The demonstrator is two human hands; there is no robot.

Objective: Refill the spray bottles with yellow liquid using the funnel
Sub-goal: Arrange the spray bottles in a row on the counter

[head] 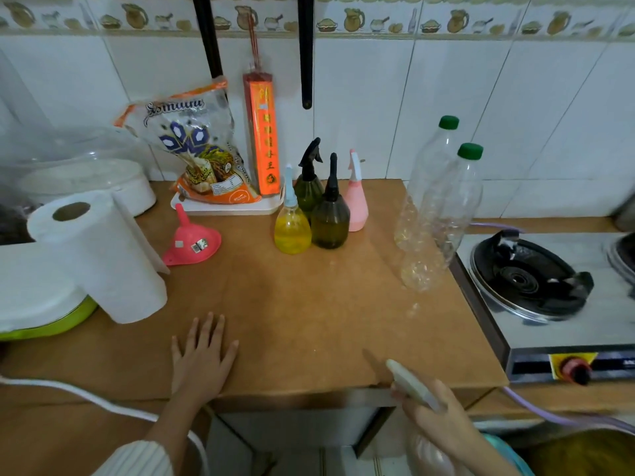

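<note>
Four spray bottles clustered at the back of the worktop (pixel 309 321), touching or nearly so, presumably parked out of the way: a clear one with yellow liquid (pixel 292 224) at front left, already well filled; a dark olive one (pixel 330 214) just beside it; a second olive one with a black trigger (pixel 308 182) behind; a pink one (pixel 356 195) at the right. Pink funnel (pixel 191 240) lying wide mouth down, spout tilted up and back, left of the bottles and apart from them, probably set so to keep it from rolling. Not in use at this instant. Two clear plastic bottles with green caps (pixel 436 207) standing at the worktop's right side, next to the gas stove (pixel 529 276), looking empty. Left hand (pixel 202 355) flat on the worktop near its front edge, fingers spread, clamped on nothing, likely bracing. Right hand (pixel 436 417) below the front edge, closed around the neck of a fifth spray bottle with a pale nozzle (pixel 409 383), body blurred low in the frame; contents impossible to tell. Held low, probably on its way to or from the worktop. Paper towel roll (pixel 99 255) upright at the left, handy for drips.
</note>
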